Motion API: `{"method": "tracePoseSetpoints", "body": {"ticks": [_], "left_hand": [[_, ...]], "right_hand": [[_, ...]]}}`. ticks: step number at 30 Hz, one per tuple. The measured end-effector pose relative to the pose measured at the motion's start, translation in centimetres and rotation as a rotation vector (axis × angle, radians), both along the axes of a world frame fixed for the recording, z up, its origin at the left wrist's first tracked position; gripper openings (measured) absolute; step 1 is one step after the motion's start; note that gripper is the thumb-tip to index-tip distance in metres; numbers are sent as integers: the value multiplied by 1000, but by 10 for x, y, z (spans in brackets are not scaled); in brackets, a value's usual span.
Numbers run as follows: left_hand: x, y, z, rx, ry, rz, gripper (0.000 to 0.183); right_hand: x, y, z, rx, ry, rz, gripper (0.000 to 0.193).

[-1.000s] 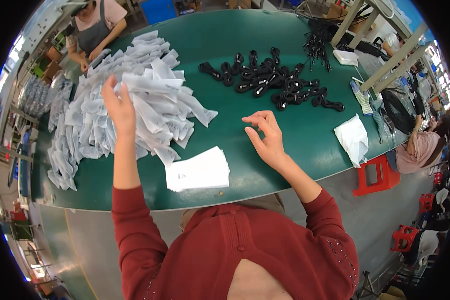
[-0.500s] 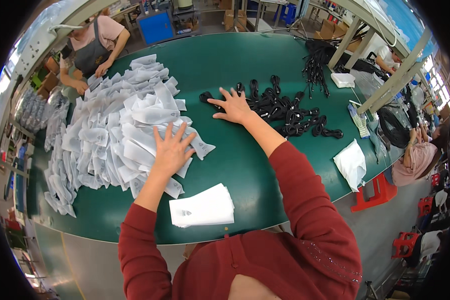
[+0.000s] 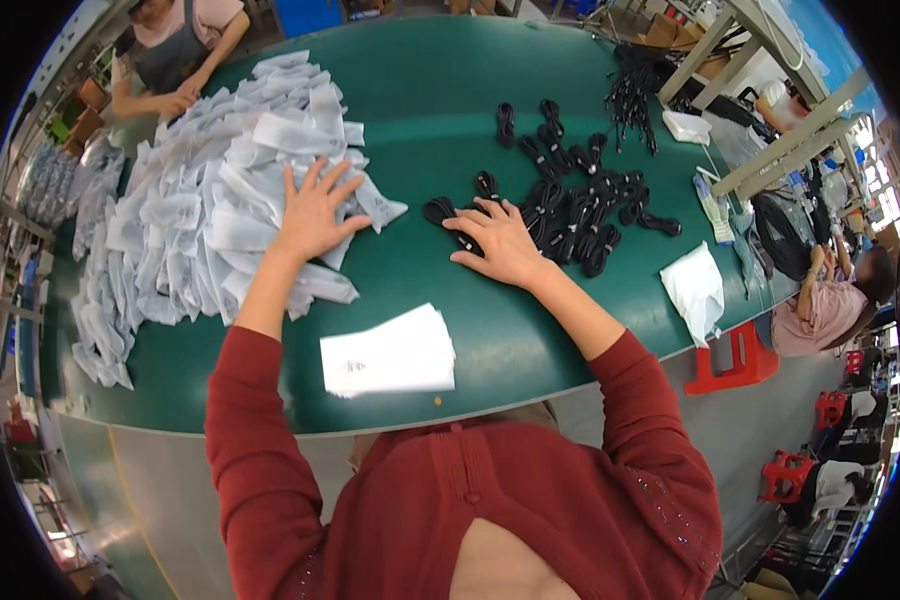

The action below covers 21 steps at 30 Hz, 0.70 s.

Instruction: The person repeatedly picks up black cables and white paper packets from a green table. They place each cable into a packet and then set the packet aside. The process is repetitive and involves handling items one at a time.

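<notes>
My left hand (image 3: 315,215) lies with spread fingers on the right edge of a large pile of frosted pale bags (image 3: 195,205). What the bags contain is hard to make out. Stretched out to the right of it, my right hand (image 3: 500,245) rests its fingers on the near left side of a heap of coiled black cables (image 3: 580,205). One cable coil (image 3: 440,211) lies by its fingertips. Neither hand is closed round anything. Between my forearms, near the table's front edge, is a stack of flat white bags (image 3: 388,352).
The green table (image 3: 410,90) carries loose black cables (image 3: 630,100) at the far right and a white plastic bag (image 3: 694,290) at its right edge. A co-worker (image 3: 175,60) handles the bags at the far left. A red stool (image 3: 735,360) stands right of the table.
The whole view has shifted, so the table sits higher in it. My right hand has drawn nearer and slightly right, with some coils at the heap's left side nearer too. My left hand stays on the bags.
</notes>
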<state>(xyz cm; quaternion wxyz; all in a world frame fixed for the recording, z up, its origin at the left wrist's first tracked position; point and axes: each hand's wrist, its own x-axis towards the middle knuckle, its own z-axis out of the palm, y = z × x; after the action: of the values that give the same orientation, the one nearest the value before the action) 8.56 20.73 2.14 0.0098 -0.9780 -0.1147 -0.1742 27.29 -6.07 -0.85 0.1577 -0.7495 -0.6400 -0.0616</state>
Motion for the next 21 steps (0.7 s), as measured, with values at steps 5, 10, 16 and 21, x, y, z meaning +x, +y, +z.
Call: {"method": "tracePoseSetpoints", "body": {"ticks": [5,10,16,21], "left_hand": [[-61,-79,25,-424,56,-392,84],[-113,-160,9,-346,261,-304,100],[-118,-166,-21,-384,14,-202,74],[-114,-183,-8,-295,-141,-113,57]], "right_hand": [[-25,-29,4,142,-129,3,42],[-58,-38,10,297,110,-38,29],[-82,-68,38,387,292,-118,30],[-98,-107,88,195,141,-112,37]]}}
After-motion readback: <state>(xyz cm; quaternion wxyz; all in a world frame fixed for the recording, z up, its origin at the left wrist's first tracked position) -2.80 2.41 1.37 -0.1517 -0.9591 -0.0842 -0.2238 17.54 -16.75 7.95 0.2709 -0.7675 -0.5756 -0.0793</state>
